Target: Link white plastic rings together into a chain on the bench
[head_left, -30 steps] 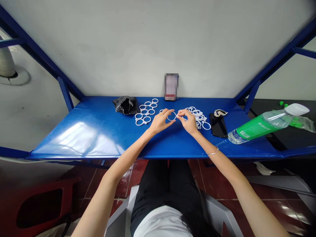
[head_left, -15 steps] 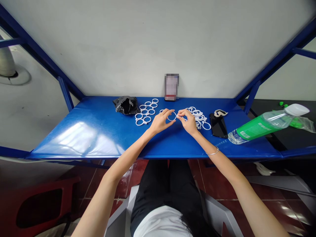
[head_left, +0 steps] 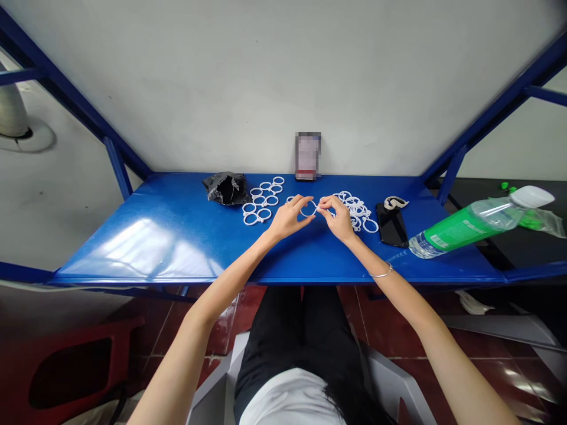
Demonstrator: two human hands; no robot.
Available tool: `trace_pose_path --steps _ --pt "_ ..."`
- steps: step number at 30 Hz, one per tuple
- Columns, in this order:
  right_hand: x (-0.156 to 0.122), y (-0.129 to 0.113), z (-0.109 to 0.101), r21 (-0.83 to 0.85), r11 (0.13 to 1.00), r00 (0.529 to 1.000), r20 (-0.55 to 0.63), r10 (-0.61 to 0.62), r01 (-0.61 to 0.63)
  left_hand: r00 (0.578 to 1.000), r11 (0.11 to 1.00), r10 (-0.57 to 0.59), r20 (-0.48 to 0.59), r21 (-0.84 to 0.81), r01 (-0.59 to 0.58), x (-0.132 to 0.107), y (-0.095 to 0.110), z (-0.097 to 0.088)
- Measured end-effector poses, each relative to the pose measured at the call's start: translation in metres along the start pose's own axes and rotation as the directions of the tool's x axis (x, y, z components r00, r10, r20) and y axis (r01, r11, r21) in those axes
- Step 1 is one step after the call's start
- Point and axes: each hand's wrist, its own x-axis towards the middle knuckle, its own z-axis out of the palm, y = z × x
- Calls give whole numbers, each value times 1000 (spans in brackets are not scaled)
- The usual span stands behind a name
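Two hands meet above the middle of the glossy blue tabletop (head_left: 177, 236). My left hand (head_left: 290, 217) pinches one side of a thin white plastic ring (head_left: 308, 208) between thumb and fingertips; my right hand (head_left: 339, 217) pinches the other side, where a small tab seems to join it, though the detail is too small to tell. The ring hangs just above the table, between a tidy cluster of white rings (head_left: 262, 201) to the far left and a looser heap of white rings (head_left: 358, 211) just right of my right hand. A crumpled black plastic bag (head_left: 225, 188) lies left of the tidy cluster. A black phone (head_left: 392, 225) lies to the right, beyond the heap, with a clear water bottle with a green label (head_left: 469, 224) further right. Judged from the two groups, the step in hand is working a single ring, likely closing or linking it. A next move would call for a firm pinch on both sides and a clean release onto the tidy cluster.
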Motion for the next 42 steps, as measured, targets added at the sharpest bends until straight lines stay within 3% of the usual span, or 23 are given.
trace_pose_path --steps 23,42 --pt "1 -6 0 14 997 996 19 82 -82 1000 999 -26 1 -34 26 0 1 0" --pt "0 -5 0 18 999 995 92 34 -36 993 997 -74 94 29 72 1 2 2"
